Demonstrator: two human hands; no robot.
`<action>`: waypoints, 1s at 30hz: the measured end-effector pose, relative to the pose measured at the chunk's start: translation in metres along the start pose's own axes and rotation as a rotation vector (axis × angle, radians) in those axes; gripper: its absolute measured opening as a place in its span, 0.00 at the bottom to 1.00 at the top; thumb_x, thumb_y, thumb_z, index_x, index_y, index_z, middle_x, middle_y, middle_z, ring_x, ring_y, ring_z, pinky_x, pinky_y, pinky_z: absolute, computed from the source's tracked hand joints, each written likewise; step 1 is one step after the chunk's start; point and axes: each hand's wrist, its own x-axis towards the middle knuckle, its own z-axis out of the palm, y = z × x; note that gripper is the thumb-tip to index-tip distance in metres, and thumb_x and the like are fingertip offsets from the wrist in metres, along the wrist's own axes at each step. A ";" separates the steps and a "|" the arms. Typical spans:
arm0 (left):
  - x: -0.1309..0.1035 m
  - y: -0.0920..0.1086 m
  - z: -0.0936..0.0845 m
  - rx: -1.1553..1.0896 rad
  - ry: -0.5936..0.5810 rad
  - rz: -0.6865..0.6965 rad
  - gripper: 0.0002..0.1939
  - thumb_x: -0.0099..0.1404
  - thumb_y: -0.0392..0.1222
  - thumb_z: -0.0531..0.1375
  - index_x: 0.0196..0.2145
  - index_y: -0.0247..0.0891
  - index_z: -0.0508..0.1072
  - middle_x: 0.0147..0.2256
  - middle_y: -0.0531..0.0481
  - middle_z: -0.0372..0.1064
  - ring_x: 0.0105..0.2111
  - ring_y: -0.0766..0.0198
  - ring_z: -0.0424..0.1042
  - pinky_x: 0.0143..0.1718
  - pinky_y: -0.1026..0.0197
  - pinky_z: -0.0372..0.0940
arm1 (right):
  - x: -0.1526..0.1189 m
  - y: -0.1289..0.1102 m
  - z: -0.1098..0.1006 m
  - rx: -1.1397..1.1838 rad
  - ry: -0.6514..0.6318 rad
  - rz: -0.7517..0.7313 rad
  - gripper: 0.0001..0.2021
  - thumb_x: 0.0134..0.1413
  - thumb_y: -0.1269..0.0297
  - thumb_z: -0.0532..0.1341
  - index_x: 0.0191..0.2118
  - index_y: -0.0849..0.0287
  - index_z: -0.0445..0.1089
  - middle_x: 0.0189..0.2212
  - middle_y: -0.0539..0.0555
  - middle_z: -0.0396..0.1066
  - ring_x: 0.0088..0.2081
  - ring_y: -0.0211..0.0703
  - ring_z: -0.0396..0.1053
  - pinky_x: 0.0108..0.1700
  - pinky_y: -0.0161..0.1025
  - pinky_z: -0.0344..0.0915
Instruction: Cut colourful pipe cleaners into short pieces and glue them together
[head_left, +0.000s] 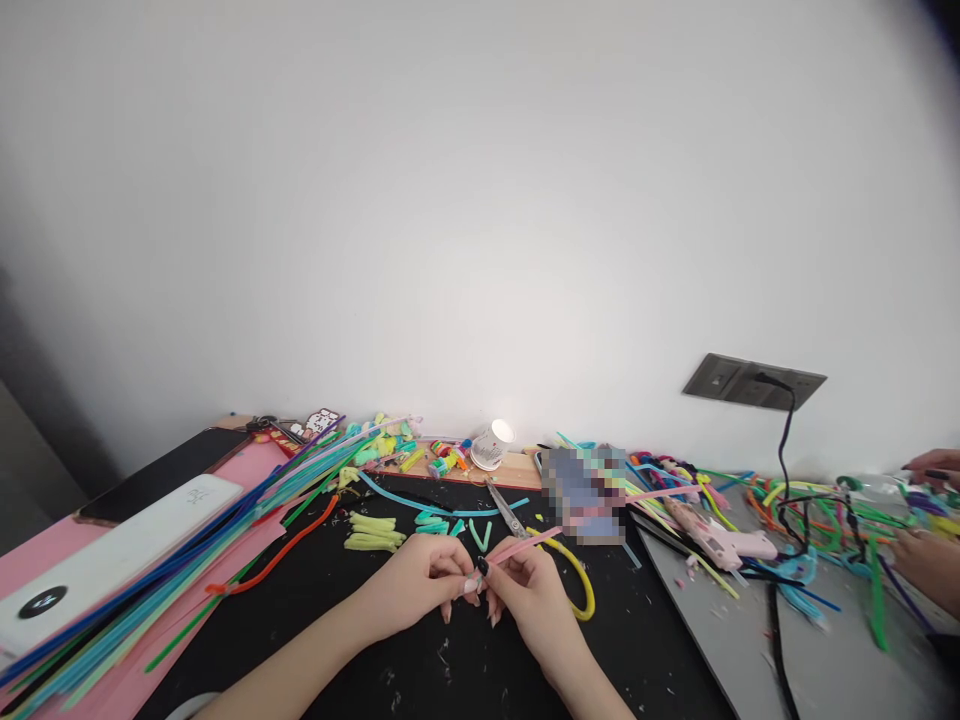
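Observation:
Over the black mat [405, 670], a pink pipe cleaner [534, 541] is pinched in both hands. My left hand [420, 583] grips its near end with thumb and fingertips. Right beside it, my right hand [532, 598] pinches the same piece, whose long end points up and right. Short yellow-green pipe cleaner pieces [371, 533] lie just beyond my left hand, next to teal pieces [432, 523]. A bent teal V [481, 536] and scissors [508, 510] rest beyond the fingertips. A curved yellow pipe cleaner [587, 592] passes beside my right hand.
Left: a pipe cleaner bundle [202, 560] and white device [112, 550]. A paper cup [491, 446] stands by the wall. Right: a pixelated phone-like object [585, 495], a pink glue gun [724, 538], a black cord [784, 450] and another person's hands [930, 560] among tangled pipe cleaners.

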 end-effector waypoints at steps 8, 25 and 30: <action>-0.002 0.007 -0.003 0.222 0.095 0.089 0.06 0.55 0.39 0.57 0.25 0.35 0.73 0.22 0.54 0.66 0.23 0.67 0.63 0.24 0.67 0.55 | 0.000 0.000 0.002 -0.018 0.034 -0.009 0.14 0.46 0.56 0.63 0.24 0.62 0.64 0.14 0.45 0.62 0.14 0.31 0.59 0.16 0.29 0.58; -0.002 0.005 -0.002 -0.134 -0.025 -0.069 0.12 0.55 0.47 0.60 0.29 0.34 0.68 0.22 0.52 0.70 0.23 0.64 0.72 0.26 0.63 0.65 | 0.001 -0.006 0.000 0.019 0.140 -0.019 0.15 0.44 0.54 0.64 0.23 0.62 0.64 0.17 0.49 0.68 0.13 0.30 0.58 0.15 0.29 0.55; -0.001 0.003 -0.003 -0.181 -0.029 -0.086 0.12 0.55 0.47 0.60 0.29 0.35 0.66 0.22 0.52 0.70 0.22 0.66 0.71 0.25 0.65 0.64 | 0.001 -0.007 0.001 -0.018 0.152 -0.007 0.15 0.44 0.54 0.64 0.23 0.61 0.63 0.17 0.48 0.66 0.13 0.30 0.58 0.15 0.29 0.56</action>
